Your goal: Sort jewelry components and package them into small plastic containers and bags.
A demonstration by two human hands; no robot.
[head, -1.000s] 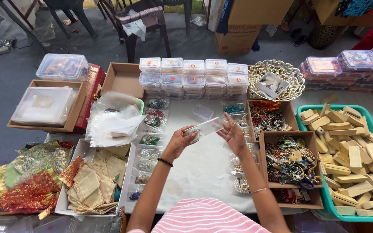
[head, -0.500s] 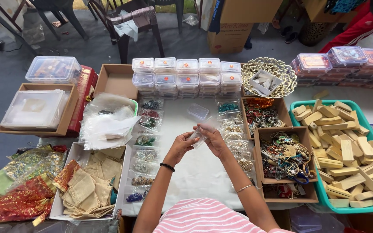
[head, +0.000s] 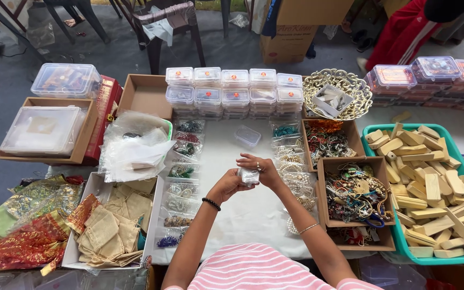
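Note:
My left hand [head: 226, 185] and my right hand [head: 261, 167] meet above the white table cloth [head: 243, 215]. Together they pinch a small clear plastic pouch [head: 249, 175] with something pale inside. My left wrist wears a dark bead bracelet, my right wrist a thin bangle, and a ring shows on a right finger. A small clear lidded box [head: 247, 136] lies on the cloth just beyond my hands. Rows of small bagged bead items [head: 181, 172] lie to the left and more bagged pale beads [head: 296, 177] to the right.
Stacked clear lidded boxes [head: 232, 91] line the back. A cardboard box of mixed bracelets [head: 355, 193] and a teal tray of wooden blocks [head: 430, 182] sit right. Cloth pouches [head: 108, 231], plastic bags [head: 135, 150] and shiny fabric bags [head: 28, 236] lie left. A person in red [head: 404, 32] stands behind.
My hands have drawn in closer together and nearer to my body. The clear pouch, held stretched out flat between them a second ago, is now bunched up small between my fingers.

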